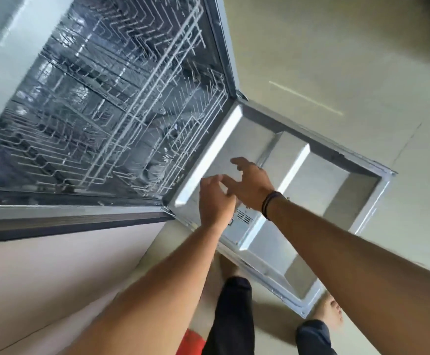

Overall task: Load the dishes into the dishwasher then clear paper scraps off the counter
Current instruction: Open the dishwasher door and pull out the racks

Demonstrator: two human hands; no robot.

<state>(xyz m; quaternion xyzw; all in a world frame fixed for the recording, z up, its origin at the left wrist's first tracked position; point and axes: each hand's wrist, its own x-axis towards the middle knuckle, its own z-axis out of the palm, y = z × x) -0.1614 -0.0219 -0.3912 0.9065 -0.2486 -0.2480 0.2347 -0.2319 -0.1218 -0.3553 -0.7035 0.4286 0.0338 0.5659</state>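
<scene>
1 dishwasher (111,103); 2 racks (142,80); 2 hands (234,193)

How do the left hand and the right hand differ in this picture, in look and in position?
The right hand has dark bands at its wrist; the left hand has a bare wrist. The right hand reaches further over the open dishwasher door than the left hand, which is nearer the hinge side. Both hands hold nothing, with fingers spread, and both stretch toward the wire racks.
</scene>
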